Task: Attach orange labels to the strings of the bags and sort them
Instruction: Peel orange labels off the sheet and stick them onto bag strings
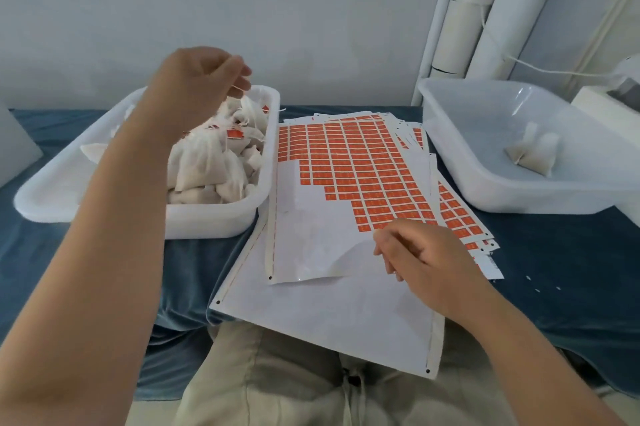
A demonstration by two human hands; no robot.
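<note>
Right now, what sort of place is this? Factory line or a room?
Likely a small hand-packing bench, not a factory line: a blue cloth spread underneath, a white tub heaped with little cloth bags, loose sheets of orange labels. The left hand pinches a bag string.

Both arms are bare from elbow down to the left hand point(194, 86) and right hand point(426, 252); below, light beige trousers point(277, 384), creased, with a matching drawstring point(356, 387) at the waist.

Bright, soft, even light; shadows faint. Focus slightly soft throughout. The wide lens bows the white pipes point(460, 27) at right.
</note>
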